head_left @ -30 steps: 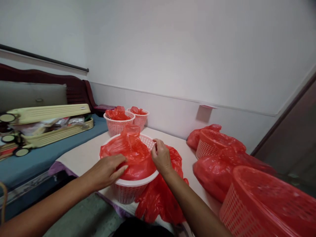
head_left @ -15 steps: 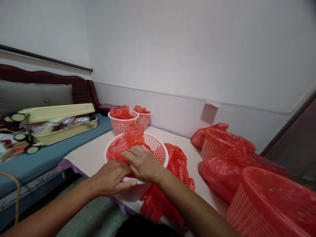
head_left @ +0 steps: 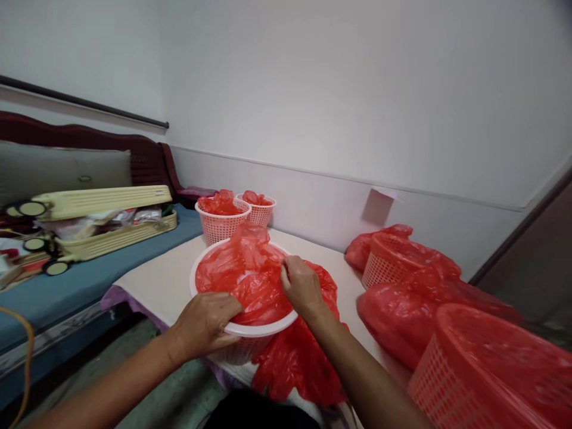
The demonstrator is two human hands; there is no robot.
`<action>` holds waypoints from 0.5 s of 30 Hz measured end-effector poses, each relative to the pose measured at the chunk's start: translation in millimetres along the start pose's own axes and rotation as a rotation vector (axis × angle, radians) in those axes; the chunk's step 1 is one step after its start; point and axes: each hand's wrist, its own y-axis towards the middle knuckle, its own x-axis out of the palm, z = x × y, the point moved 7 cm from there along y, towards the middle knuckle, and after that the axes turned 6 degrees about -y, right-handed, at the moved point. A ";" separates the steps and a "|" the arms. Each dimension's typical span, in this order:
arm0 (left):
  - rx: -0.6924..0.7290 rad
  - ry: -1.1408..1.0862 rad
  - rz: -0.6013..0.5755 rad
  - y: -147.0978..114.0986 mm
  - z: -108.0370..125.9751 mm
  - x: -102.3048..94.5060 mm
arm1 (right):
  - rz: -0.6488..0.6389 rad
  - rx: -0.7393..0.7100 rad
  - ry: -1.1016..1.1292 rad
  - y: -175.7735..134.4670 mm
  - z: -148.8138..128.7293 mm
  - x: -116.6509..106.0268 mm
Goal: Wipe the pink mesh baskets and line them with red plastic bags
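Observation:
A round white plastic basket (head_left: 263,328) with perforated sides stands at the front of the table, and a thin red plastic bag (head_left: 261,295) lies crumpled inside it. The bag's far part bunches up above the back rim. My left hand (head_left: 208,322) is closed over the near-left rim, its fingertips inside against the bag. At the right rim, my right hand (head_left: 302,287) is closed in a pinch on the bag's edge. More red plastic bags (head_left: 308,363) lie heaped beside the basket, below my right forearm.
Two white baskets (head_left: 223,227) holding red bags stand further back. On the right are bag-covered baskets (head_left: 473,363) and a bulging red bag (head_left: 397,313). An open yellow suitcase (head_left: 116,238) full of things rests on the blue bed (head_left: 102,268) at left.
My hands have moved apart from the basket's middle, the right one to the right rim, the left slightly leftward. The bag now spreads wider across the basket's opening.

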 end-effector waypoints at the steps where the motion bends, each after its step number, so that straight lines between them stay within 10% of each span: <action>1: 0.004 -0.001 -0.005 0.5 -0.7 0.4 | 0.071 -0.087 0.046 0.1 -6.2 -4.7; 5: 0.013 -0.001 0.063 -3.1 -4.2 -4.4 | 0.257 -0.363 0.332 -1.5 -22.3 -14.2; 11: -0.014 0.075 0.265 -24.7 10.3 -9.2 | 0.383 0.122 0.637 -7.3 25.1 4.9; 15: -0.218 0.086 0.258 -32.8 6.7 -4.7 | 0.399 0.152 0.674 -19.8 33.3 7.6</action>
